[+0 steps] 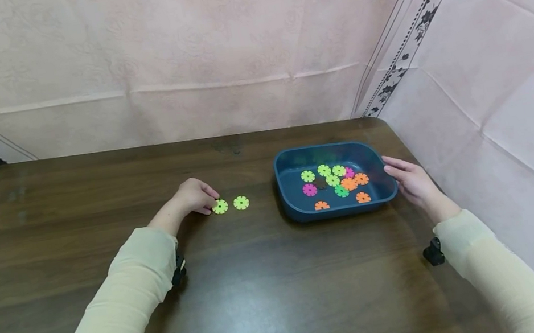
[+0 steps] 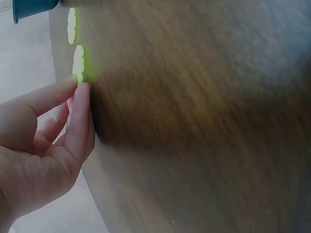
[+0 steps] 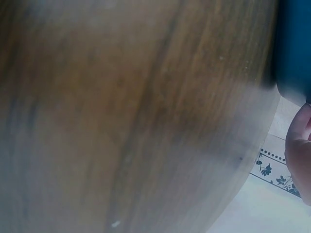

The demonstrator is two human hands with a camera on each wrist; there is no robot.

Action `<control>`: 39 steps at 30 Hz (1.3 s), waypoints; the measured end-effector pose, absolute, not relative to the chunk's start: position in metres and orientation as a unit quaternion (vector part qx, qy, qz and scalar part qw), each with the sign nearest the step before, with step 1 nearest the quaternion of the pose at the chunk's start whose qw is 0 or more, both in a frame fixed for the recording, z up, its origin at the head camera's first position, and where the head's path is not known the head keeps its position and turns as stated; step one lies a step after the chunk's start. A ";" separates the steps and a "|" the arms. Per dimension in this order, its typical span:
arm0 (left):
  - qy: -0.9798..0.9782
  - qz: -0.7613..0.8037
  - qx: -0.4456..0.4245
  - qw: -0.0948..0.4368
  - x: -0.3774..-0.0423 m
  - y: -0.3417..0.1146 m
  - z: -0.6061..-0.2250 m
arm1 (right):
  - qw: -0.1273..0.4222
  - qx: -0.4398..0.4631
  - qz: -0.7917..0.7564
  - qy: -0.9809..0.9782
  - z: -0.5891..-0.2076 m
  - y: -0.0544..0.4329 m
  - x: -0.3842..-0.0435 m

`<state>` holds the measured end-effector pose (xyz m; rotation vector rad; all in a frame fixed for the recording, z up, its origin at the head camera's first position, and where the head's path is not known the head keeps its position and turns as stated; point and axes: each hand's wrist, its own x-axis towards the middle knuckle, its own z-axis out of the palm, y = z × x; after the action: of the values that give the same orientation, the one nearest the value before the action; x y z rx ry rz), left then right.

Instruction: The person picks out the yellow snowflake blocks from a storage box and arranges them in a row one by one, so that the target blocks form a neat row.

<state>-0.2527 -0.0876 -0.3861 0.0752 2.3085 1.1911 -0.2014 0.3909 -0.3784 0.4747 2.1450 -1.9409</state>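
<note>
Between thumb and fingertips, my left hand (image 1: 195, 195) pinches the edge of a yellow-green flower-shaped disc (image 1: 220, 206) at the tabletop. The left wrist view shows that disc (image 2: 78, 60) edge-on, its lower end between thumb and finger. Just to its right lies a second yellow-green disc (image 1: 241, 202). My right hand (image 1: 417, 185) grips the right end of a dark blue plastic tub (image 1: 341, 212) by its rim. Inside the tub are several more notched discs: yellow-green, orange (image 1: 363, 197), pink (image 1: 309, 189), green (image 1: 341, 191) and one dark. Only part of the right hand (image 3: 300, 155) shows in the right wrist view.
A brown wood-grain table (image 1: 243, 285) carries everything. Behind it hangs a pale pink cloth (image 1: 206, 37); another cloth with a dark floral border (image 1: 426, 16) runs along the right side, close to the right arm.
</note>
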 end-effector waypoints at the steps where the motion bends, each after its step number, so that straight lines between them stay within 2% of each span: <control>1: 0.859 0.436 0.028 0.267 -0.253 -0.087 -0.386 | 0.104 0.160 -0.658 0.729 -0.379 0.391 -0.201; 5: 0.869 0.421 0.030 0.257 -0.254 -0.086 -0.381 | 0.102 0.159 -0.659 0.728 -0.380 0.391 -0.201; 9: 0.863 0.450 0.052 0.225 -0.261 -0.078 -0.370 | 0.098 0.155 -0.674 0.715 -0.380 0.392 -0.201; 18: 0.790 0.576 0.120 0.175 -0.279 -0.010 -0.330 | 0.091 0.142 -0.683 0.710 -0.378 0.394 -0.202; 23: 0.788 0.570 0.140 0.184 -0.279 0.031 -0.325 | 0.093 0.135 -0.676 0.719 -0.381 0.393 -0.202; 30: 0.787 0.564 0.148 0.204 -0.278 0.077 -0.340 | 0.096 0.141 -0.657 0.735 -0.382 0.391 -0.201; 39: 0.811 0.530 0.125 0.215 -0.278 0.105 -0.361 | 0.093 0.137 -0.656 0.737 -0.381 0.393 -0.202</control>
<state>-0.2780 0.1054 -0.3605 0.3465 2.2484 1.4696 -0.2020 0.3934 -0.3815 0.4082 2.1869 -1.9461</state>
